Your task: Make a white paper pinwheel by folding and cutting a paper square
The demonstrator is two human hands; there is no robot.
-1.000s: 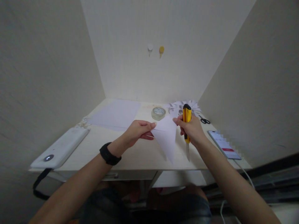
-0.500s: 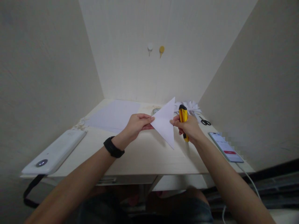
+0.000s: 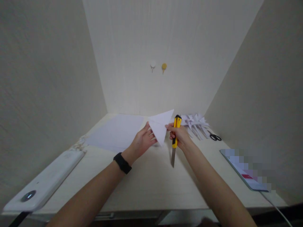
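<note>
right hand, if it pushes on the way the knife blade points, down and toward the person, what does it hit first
Probably the desk top. The right hand holds the yellow utility knife with its blade out, aimed down at bare desk in front of the folded white paper. Nothing else shows in that line, though depth is hard to judge.

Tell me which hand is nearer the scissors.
Right. The right hand, gripping the yellow knife, is left of the scissors; the left hand is farther left.

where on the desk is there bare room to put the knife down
Bare desk lies near the front edge, between the white device and the phone. It is crowded at the back: paper sheets, cut paper pile, scissors. The right hand holds the utility knife.
</note>
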